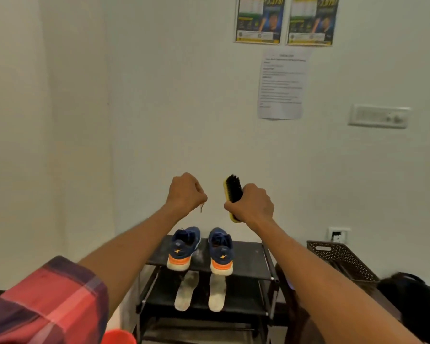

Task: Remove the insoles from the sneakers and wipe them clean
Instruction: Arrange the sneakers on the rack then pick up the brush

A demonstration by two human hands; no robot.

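Observation:
Two blue sneakers with orange and white heels, the left sneaker (183,248) and the right sneaker (221,252), stand side by side on the top shelf of a black rack (248,261), heels toward me. Two grey-white insoles, the left insole (186,291) and the right insole (217,292), lie on the shelf below. My right hand (252,203) is raised well above the sneakers and grips a yellow-backed brush (233,188) with black bristles. My left hand (185,192) is raised beside it, fingers closed; a small pale bit hangs under it, too small to tell what.
A dark perforated basket (343,259) sits right of the rack, with a black bag (412,301) in front of it. A red round object (118,336) shows at the bottom edge. The white wall carries posters (284,19), a paper sheet and a switch plate (379,116).

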